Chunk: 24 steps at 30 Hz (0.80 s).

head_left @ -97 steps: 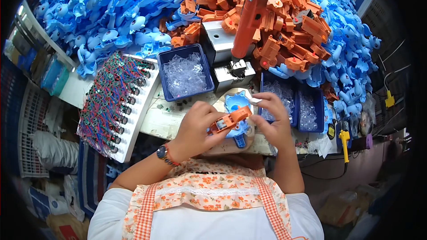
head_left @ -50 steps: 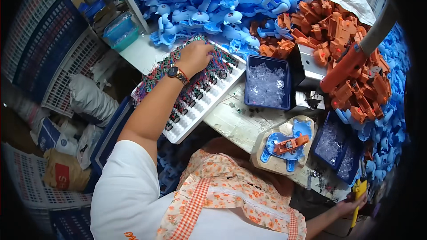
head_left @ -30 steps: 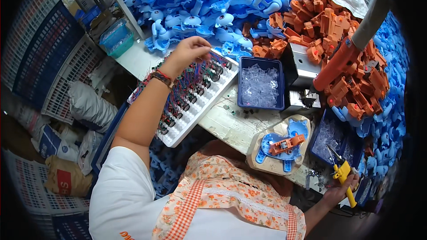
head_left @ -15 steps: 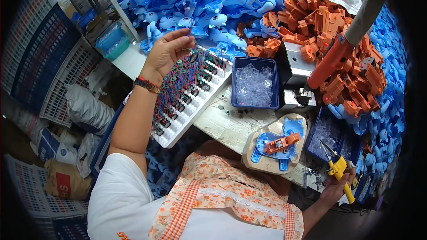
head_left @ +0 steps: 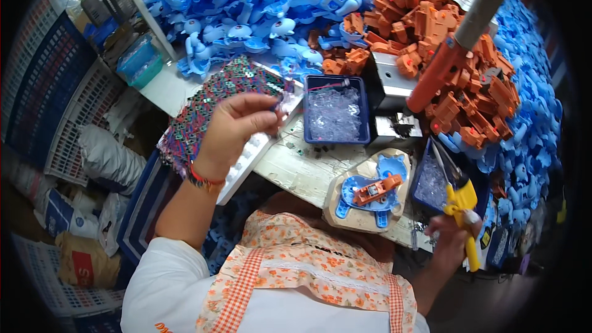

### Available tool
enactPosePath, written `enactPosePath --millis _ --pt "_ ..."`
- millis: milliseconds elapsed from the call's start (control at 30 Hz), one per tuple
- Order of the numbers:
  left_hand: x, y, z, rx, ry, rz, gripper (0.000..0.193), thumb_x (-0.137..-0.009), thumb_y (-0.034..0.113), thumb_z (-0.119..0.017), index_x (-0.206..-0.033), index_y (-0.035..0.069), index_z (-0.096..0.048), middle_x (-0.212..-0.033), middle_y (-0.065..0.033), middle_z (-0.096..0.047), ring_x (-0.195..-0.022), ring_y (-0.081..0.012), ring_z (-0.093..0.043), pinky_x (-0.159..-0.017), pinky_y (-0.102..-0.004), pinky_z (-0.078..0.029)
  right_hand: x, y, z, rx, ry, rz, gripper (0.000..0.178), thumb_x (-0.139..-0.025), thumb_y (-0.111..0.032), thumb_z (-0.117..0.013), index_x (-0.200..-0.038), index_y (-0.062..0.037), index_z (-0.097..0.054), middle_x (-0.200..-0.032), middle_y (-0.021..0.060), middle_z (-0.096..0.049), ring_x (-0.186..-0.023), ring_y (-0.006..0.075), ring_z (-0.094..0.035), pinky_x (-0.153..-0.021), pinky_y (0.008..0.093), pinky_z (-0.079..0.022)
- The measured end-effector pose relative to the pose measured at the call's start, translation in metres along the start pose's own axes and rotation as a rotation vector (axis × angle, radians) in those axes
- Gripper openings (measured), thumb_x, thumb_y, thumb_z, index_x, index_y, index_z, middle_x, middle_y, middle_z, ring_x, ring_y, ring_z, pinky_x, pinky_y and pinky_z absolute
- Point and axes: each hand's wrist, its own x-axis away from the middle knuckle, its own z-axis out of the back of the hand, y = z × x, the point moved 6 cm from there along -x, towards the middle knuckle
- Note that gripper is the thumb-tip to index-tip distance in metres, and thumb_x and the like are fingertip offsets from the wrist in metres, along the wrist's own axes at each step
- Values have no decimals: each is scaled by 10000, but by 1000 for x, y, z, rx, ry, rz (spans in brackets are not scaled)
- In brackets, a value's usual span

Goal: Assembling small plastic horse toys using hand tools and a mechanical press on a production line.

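My left hand (head_left: 237, 129) is closed in a pinch in front of a white rack (head_left: 233, 182) of wired parts. Between its fingertips is a small wired part (head_left: 285, 100), partly hidden; a thin red wire seems to trail from it over the bin of clear pieces. My right hand (head_left: 453, 240), at the lower right, is wrapped around a yellow soldering gun (head_left: 461, 198) whose metal tip points up and away. To its left, a blue toy body half (head_left: 354, 198) lies open in a beige holder (head_left: 336, 213), with an orange housing (head_left: 377, 190) inside.
Blue toy parts (head_left: 246, 0) are heaped at the back and along the right. Orange housings (head_left: 444, 111) are piled beside a slanting orange-and-grey pole (head_left: 441, 77). A dark blue bin (head_left: 306, 129) holds clear plastic pieces; a second bin (head_left: 425, 194) stands near the soldering gun.
My left hand has come nearer and to the right, away from the rack's far part, with the wired part in its pinch. The soldering gun has shifted left slightly; the whole view has shifted.
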Motion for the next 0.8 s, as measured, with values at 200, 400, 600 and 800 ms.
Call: enactPosePath --millis 200,400,600,800 --pt "45 -42 -55 14 -124 156 205 -816 -77 -671 -1018 -45 -660 -919 -158 -710 -861 -238 -710 -778 -340 -592 -58 -14 -117 128 -355 339 359 -893 -155 -689 -1195 -4 -566 -1015 253 -686 -799 291 -706 -647 335 -586" --pt "68 -57 -77 88 -223 217 196 -853 -63 -654 -1040 -21 -613 -958 -141 -698 -910 -210 -696 -857 -328 -571 -73 24 -151 239 -491 247 502 -807 106 -683 -1249 -82 -537 -1133 225 -663 -846 226 -712 -656 279 -582" --pt "68 -66 -83 173 -287 189 203 -871 -51 -648 -1056 -2 -578 -1003 -105 -673 -937 -177 -678 -850 -306 -567 -59 35 -150 -39 -443 71 434 -837 91 -663 -1216 -89 -554 -1041 212 -683 -792 216 -702 -650 272 -585" --pt "68 -65 -85 103 -296 187 220 -882 -44 -637 -1087 4 -573 -1044 -88 -655 -951 -150 -664 -843 -298 -566 -59 29 -154 138 -448 -15 373 -866 73 -637 -1202 -69 -559 -992 199 -695 -822 221 -709 -646 270 -587"
